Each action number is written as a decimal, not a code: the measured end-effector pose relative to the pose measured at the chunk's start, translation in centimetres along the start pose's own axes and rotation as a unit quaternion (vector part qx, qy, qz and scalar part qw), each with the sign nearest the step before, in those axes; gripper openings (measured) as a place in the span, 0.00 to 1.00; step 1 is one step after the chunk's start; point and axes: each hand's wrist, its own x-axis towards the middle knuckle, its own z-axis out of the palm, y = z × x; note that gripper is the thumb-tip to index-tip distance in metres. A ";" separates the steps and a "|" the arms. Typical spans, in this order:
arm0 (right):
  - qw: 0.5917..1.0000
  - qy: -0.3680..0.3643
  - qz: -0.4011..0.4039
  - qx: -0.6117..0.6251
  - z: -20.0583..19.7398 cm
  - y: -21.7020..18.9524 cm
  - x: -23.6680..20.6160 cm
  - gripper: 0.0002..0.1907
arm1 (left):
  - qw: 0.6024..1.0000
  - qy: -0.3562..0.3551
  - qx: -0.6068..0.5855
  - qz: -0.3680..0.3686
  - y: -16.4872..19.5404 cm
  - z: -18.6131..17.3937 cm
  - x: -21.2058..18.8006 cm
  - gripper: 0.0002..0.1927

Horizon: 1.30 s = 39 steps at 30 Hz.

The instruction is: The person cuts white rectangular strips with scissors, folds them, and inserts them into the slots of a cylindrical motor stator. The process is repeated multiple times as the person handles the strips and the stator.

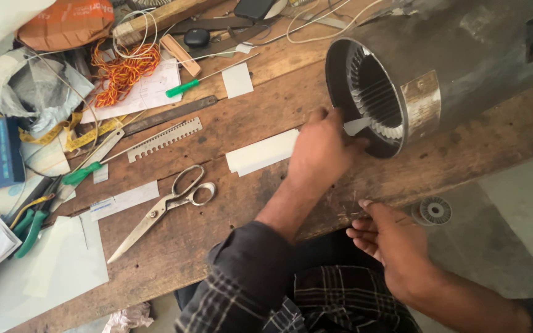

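A large dark metal motor stator lies on its side on the wooden bench, its slotted open end facing me. My left hand is at the lower rim of that opening and pinches a small white paper strip against the slots. My right hand rests at the bench's front edge, fingers apart, holding nothing. A stack of white paper strips lies just left of my left hand.
Metal scissors lie at the bench's middle. Further left are a toothed metal gauge, green-handled screwdrivers, green pliers, a yellow measuring tape, orange wire and loose papers. A wire spool sits on the floor.
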 end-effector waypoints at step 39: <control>1.000 -0.002 -0.027 0.000 -0.2 0.7 0.5 0.11 | 0.996 0.076 -0.003 0.052 -0.2 3.9 0.4 0.05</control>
